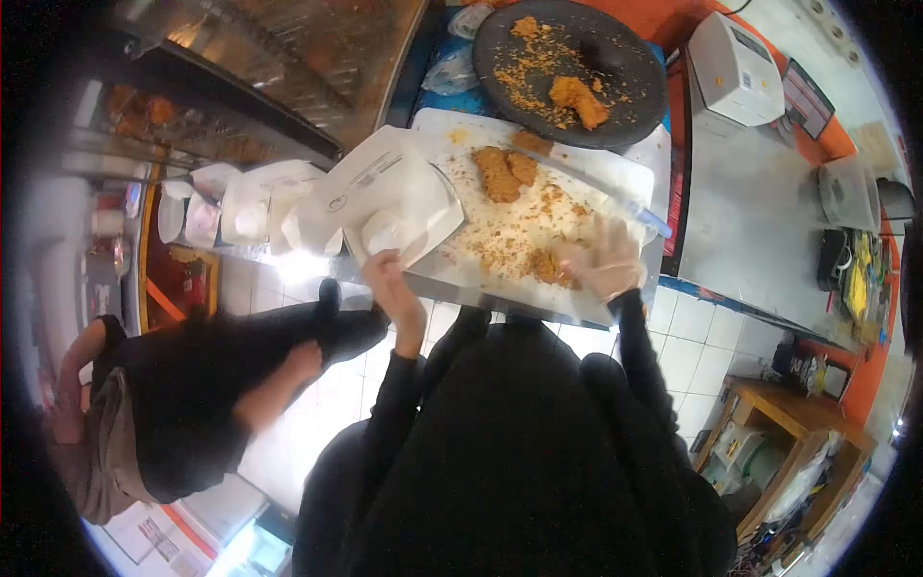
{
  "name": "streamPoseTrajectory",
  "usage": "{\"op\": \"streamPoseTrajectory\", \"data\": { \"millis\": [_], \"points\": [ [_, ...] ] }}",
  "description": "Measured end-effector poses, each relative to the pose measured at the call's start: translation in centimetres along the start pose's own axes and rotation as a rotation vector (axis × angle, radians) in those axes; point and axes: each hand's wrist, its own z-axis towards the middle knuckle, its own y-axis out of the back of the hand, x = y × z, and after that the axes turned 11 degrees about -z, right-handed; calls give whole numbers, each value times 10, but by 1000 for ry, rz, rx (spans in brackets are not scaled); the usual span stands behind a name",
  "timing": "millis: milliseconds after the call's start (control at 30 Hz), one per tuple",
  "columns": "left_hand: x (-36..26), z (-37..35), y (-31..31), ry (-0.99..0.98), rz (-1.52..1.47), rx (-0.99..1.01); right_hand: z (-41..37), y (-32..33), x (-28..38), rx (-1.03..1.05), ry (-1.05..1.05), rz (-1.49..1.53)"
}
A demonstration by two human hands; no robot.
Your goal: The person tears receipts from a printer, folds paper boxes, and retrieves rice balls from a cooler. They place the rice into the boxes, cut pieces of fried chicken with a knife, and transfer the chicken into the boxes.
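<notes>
My left hand [392,296] is at the near edge of an open white paper food box [361,183], its fingers closed on the rim beside a white wrapped bundle [383,234]. In a clear plastic glove, my right hand [615,266] is over the white cutting board [630,178], blurred, with fingers apart. Next to its fingertips lies a small piece of fried chicken [548,266] among crumbs. Farther back on the board rests a bigger fried chicken piece [502,175]. A knife with a blue handle [654,222] lies along the board's right side.
Behind the board stands a dark stone mortar [630,91] with crumbs and fried chicken in it. Several white paper packs [252,204] line the counter at left, below a glass display case [279,72]. Another person [192,404] is close on the left. A metal counter [745,212] extends right.
</notes>
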Motion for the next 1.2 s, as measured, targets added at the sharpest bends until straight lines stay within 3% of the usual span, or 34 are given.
{"op": "streamPoseTrajectory", "data": {
  "millis": [67, 200, 300, 433, 500, 533, 600, 667, 700, 767, 867, 933, 967, 1000, 1033, 1100, 1133, 1200],
  "points": [
    [9, -2, 19, 46, 41, -116, 8, 41, 44, 380, -172, -81],
    [20, 3, 34, 67, 61, -203, 2, 16, 73, 412, -247, -112],
    [22, 2, 38, 100, -4, -227, 6, 29, 90, 522, -150, 25],
    [29, 3, 46, 93, -14, -227, 8, 2, 77, 347, -280, 273],
    [32, 4, 52, 92, 12, -241, 21, 4, 66, -13, -47, 772],
    [34, 3, 54, 95, 42, -243, 45, 41, 86, 138, 73, 569],
    [41, 2, 56, 110, 30, -246, 64, 71, 130, 297, 132, 940],
    [43, 3, 56, 123, 21, -252, 83, 75, 173, 15, 375, 671],
    [43, 4, 56, 148, 36, -239, 92, 69, 191, 10, 379, 666],
    [42, 5, 58, 168, 50, -225, 105, 58, 216, -155, 432, 192],
    [41, 5, 65, 101, 93, -242, 101, 83, 196, -284, 420, 295],
    [36, 1, 72, 162, 172, -241, 103, 92, 150, -34, 193, 539],
    [32, 0, 72, 169, 177, -251, 103, 104, 126, 118, -118, 720],
    [29, 0, 70, 185, 117, -253, 85, 82, 81, -287, 77, 240],
    [27, -2, 66, 200, 57, -256, 72, 49, 28, -309, 56, 72],
    [15, 3, 45, 151, 42, -53, 46, 8, -34, -57, -81, -286],
    [5, 11, 29, -18, 65, 105, 44, -17, -50, -57, -81, -285],
    [-1, 25, -11, -39, -5, 321, 41, -51, -73, 200, -92, -287]
  ]
}}
